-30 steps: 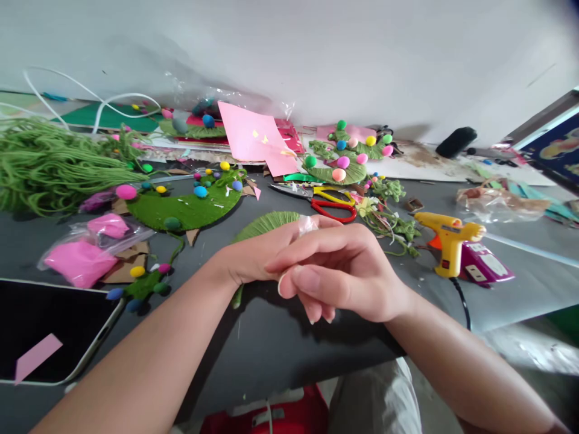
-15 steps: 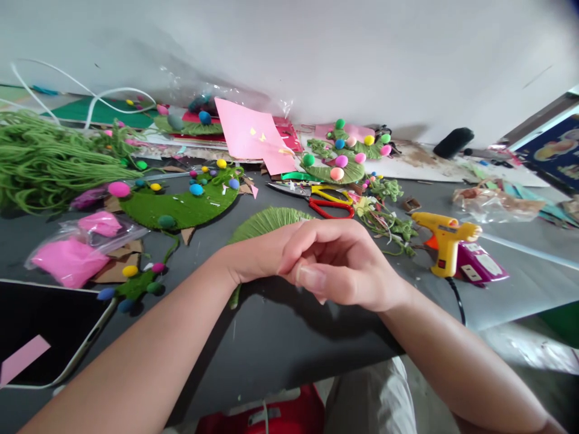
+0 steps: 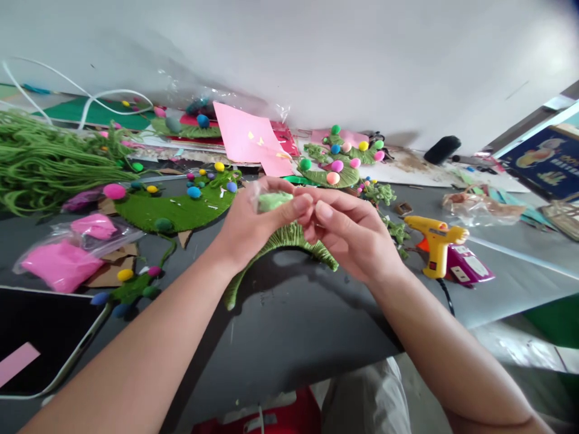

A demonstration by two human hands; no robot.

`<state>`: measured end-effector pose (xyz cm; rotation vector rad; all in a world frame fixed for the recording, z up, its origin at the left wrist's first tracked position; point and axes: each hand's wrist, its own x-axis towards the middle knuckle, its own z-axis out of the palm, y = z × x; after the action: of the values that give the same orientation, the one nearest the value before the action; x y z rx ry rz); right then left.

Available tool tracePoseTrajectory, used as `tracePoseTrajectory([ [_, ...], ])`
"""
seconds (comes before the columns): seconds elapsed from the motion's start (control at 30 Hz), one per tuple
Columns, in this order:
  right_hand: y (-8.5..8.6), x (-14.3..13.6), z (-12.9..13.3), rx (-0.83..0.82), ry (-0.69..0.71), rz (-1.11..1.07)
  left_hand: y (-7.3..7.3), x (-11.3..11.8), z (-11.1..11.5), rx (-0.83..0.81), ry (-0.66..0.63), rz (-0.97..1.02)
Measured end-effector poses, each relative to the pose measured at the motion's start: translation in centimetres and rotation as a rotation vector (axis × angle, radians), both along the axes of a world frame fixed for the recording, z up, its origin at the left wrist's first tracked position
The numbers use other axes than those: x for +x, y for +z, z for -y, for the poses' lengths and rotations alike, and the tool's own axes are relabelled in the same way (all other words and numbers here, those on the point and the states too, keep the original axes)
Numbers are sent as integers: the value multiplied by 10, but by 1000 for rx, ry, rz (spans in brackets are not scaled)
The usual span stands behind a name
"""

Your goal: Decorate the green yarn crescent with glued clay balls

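In the head view my left hand (image 3: pixel 253 226) is closed around a small clear plastic bag of light green modelling clay (image 3: pixel 274 201). My right hand (image 3: pixel 357 232) meets it fingertip to fingertip, with thumb and fingers pinched together; what lies between them is hidden. Below both hands, a crescent wrapped in green yarn (image 3: pixel 289 236) rests on the dark table, its middle partly covered by my fingers. Left of it lies a flat green crescent (image 3: pixel 181 211) dotted with coloured balls. Scissors seen earlier are now behind my hands.
A yellow glue gun (image 3: pixel 438 241) stands at the right beside a purple box (image 3: pixel 468 263). At left are green yarn (image 3: pixel 45 163), a bag of pink clay (image 3: pixel 63 263) and a dark-screened tablet (image 3: pixel 45 337). Pink paper (image 3: pixel 248 134) and ball-trimmed green pieces (image 3: pixel 337 176) line the back.
My hands have turned and moved apart from their overlapped pose, bringing the bag of green clay into sight in my left hand. More of the yarn-wrapped crescent shows. The view has shifted slightly.
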<state>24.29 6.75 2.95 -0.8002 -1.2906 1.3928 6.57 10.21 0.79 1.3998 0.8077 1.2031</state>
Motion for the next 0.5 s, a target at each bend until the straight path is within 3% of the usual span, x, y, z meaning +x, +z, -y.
tracePoseTrajectory([
  [0.03,-1,0,-2,-1,-30,-7,1,-1,-1,40,119,-29],
  [0.1,-5,-1,-7,2,-75,-15,2,-4,-3,86,212,-90],
  [0.27,-14,2,-15,23,-171,54,3,-8,-4,168,285,-219],
  [0.5,-14,20,-28,57,-40,159,5,-10,-8,109,307,-274],
])
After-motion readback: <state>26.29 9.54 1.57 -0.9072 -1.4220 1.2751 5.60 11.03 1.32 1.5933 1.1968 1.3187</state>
